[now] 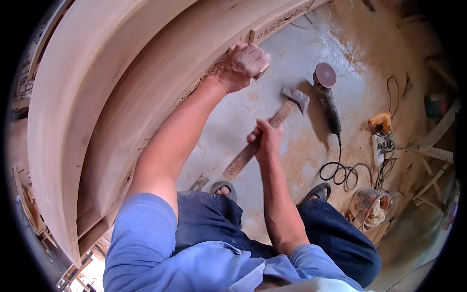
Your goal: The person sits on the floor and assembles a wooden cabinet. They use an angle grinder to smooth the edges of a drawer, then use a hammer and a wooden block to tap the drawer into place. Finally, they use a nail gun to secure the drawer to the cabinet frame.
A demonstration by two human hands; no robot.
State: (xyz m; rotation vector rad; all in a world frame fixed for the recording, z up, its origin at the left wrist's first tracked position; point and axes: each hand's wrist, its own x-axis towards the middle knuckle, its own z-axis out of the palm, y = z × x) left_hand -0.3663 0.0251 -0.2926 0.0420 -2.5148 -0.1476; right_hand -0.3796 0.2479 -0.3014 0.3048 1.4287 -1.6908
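Note:
My left hand (243, 65) is closed around a small piece of wood (262, 71) at the carved lower edge of a large curved wooden piece (160, 73). Most of what it grips is hidden by the fingers. A short wooden peg (252, 36) stands up just beyond that hand. In my right hand (268, 141) is a hammer (296, 99), its thick wooden handle slanting down to the left. The hammer's metal head, with a flat end and a thin, pointed end, is in the air to the right of my left hand, apart from the wood.
A disc sander (327, 100) lies on the dusty floor, its cord coiled nearby. Farther right are an orange power tool (380, 123), a white power strip (378, 150) and a clear bucket (362, 202). A flat tool (199, 182) rests near my left foot. Wood scraps (433, 180) edge the right side.

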